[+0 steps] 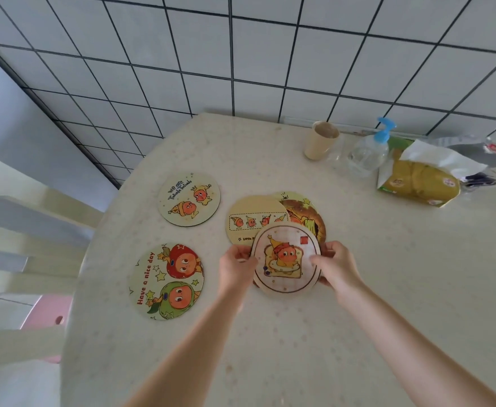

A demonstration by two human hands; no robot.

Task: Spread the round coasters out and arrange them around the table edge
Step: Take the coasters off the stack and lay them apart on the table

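Holding the toast coaster (285, 259) at centre frame, I have left hand (236, 267) and right hand (339, 267) each with grip clamped on its rim. Placed, by my count: "We are" coaster (189, 198) and "Have a nice day" coaster (166, 282), left of centre near the bench (402, 304) edge. Left to do: two overlapped coasters (255, 218) behind. Upper right clutter: cup (320, 141), pump bottle (368, 152), tissue pack (418, 180).
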